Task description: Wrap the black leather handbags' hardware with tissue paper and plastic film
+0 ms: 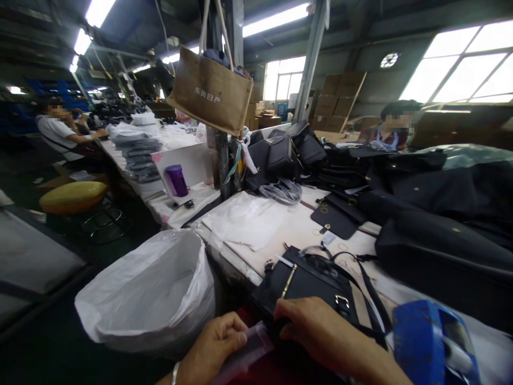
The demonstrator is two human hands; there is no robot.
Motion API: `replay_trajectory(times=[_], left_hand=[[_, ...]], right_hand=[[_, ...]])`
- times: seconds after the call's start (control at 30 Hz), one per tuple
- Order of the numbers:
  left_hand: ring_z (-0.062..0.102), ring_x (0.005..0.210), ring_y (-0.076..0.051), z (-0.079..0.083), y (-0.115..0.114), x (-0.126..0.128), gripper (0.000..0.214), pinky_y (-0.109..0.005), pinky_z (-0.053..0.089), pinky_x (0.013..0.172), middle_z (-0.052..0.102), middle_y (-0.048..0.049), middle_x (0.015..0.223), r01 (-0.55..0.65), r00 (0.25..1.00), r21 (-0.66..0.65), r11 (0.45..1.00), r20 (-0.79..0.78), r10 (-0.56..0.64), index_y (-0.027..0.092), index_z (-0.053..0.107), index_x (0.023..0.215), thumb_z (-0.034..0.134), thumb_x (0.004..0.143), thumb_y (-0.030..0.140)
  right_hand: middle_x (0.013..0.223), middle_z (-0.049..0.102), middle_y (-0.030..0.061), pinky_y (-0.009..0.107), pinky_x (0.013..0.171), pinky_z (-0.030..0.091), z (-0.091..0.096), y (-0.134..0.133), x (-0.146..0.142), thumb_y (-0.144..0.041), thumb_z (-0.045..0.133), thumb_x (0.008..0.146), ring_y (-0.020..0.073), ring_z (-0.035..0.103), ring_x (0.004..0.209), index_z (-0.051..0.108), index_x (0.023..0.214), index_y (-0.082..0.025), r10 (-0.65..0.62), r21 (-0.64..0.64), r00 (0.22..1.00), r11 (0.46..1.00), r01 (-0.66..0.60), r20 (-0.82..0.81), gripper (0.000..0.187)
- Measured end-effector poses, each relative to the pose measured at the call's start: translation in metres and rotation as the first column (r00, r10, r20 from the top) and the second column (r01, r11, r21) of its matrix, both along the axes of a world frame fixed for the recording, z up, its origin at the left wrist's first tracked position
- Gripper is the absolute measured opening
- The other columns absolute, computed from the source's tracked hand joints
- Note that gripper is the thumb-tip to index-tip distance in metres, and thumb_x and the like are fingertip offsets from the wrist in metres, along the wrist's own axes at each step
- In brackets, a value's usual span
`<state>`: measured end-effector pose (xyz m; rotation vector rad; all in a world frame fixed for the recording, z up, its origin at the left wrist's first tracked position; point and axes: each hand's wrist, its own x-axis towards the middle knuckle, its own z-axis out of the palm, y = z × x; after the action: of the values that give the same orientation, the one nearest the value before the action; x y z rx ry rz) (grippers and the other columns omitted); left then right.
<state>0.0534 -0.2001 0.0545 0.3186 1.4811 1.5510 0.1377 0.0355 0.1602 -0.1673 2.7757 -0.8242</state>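
My left hand (220,339) is closed, thumb against fingers, on a piece of clear plastic film (256,342) at the bottom of the view. To its right, my right hand (308,326) curls its fingers at the near edge of a black handbag (316,280) and appears to grip it; its fingertips are partly hidden. The handbag lies on the table edge, with a gold zip, a buckle and dark straps showing. Just beyond it rests a black flap piece (336,216) with gold rings.
A white sack (148,294) stands open at the left. A blue tape dispenser-like object (433,342) sits at the right. Black bags (449,235) pile along the table (248,256). A brown tote (212,88) hangs from a post. Two people are farther off; a yellow stool (74,197) stands left.
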Motion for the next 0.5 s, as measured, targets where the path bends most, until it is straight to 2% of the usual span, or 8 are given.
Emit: replay_trajectory(times=[0.1, 0.2, 0.37, 0.5], left_hand=[[0.055, 0.049, -0.01, -0.008, -0.001, 0.002, 0.037, -0.02, 0.034, 0.048, 0.066, -0.0026, 0.063, -0.009, 1.0, 0.045, 0.999, 0.027, 0.008, 0.013, 0.059, 0.083, 0.073, 0.074, 0.046], [0.046, 0.048, -0.006, -0.009, 0.002, 0.004, 0.034, -0.019, 0.028, 0.048, 0.06, 0.0012, 0.06, -0.027, 0.999, 0.043, 0.999, 0.028, 0.026, 0.013, 0.058, 0.079, 0.075, 0.074, 0.042], [0.04, 0.046, -0.005, 0.008, 0.014, 0.009, 0.034, -0.019, 0.027, 0.049, 0.055, 0.0045, 0.057, -0.01, 0.998, 0.076, 0.997, 0.057, 0.006, 0.017, 0.053, 0.075, 0.071, 0.078, 0.046], [0.043, 0.048, -0.008, 0.017, 0.012, 0.008, 0.038, -0.019, 0.032, 0.05, 0.053, 0.0063, 0.053, -0.02, 1.0, 0.023, 1.0, -0.011, 0.02, 0.019, 0.053, 0.072, 0.071, 0.075, 0.052]], right_hand=[[0.085, 0.071, -0.0047, 0.02, 0.065, 0.035, 0.001, 0.0, 0.001, -0.016, 0.058, 0.082, 0.0129, 0.065, 0.081, 0.063, 0.093, -0.027, 0.019, -0.029, 0.999, 0.999, -0.018, 0.034, 0.017], [0.086, 0.072, -0.0034, 0.021, 0.065, 0.037, -0.002, -0.002, 0.001, -0.017, 0.059, 0.08, 0.0149, 0.067, 0.082, 0.063, 0.095, -0.027, 0.034, -0.043, 0.998, 0.999, -0.032, 0.058, 0.018], [0.089, 0.073, 0.0032, 0.023, 0.061, 0.039, -0.014, -0.02, 0.0, -0.019, 0.057, 0.08, 0.022, 0.069, 0.082, 0.058, 0.109, -0.024, 0.045, 0.003, 0.999, 0.999, -0.045, -0.002, 0.03], [0.096, 0.073, 0.0076, 0.025, 0.061, 0.041, -0.017, -0.027, 0.002, -0.031, 0.064, 0.078, 0.0262, 0.071, 0.084, 0.046, 0.13, -0.022, 0.085, 0.004, 0.994, 0.996, -0.085, -0.072, 0.056]])
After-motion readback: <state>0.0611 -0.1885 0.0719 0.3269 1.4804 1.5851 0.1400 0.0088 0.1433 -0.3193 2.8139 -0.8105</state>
